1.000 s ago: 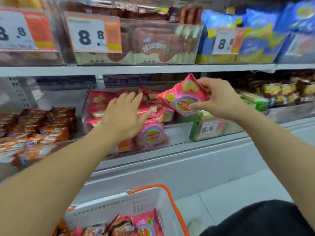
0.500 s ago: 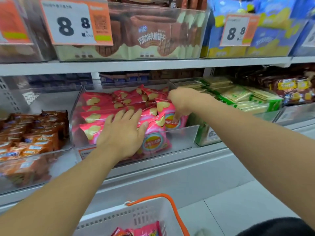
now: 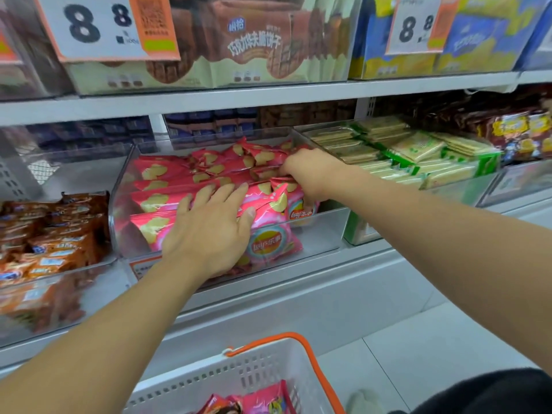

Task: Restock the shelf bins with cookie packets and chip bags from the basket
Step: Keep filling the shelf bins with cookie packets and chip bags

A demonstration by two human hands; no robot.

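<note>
Head view: left hand (image 3: pixel 209 231) flat on pink chip bags (image 3: pixel 268 231) (binned).

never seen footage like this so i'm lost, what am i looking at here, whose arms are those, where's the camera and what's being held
There is no machine here: these are a person's two bare arms, filmed by one wide-angle camera worn on the head, looking forward and down at a shop shelf.

The left hand lies flat with straight fingers on the pink chip bags in a clear bin, pressing them down. The right hand reaches deeper into the same bin with curled fingers among the bags; whether its grip closes on one is hidden.

Beside this bin are orange packets on the left and green packets on the right. Below, a white basket with an orange handle holds more bags.
</note>
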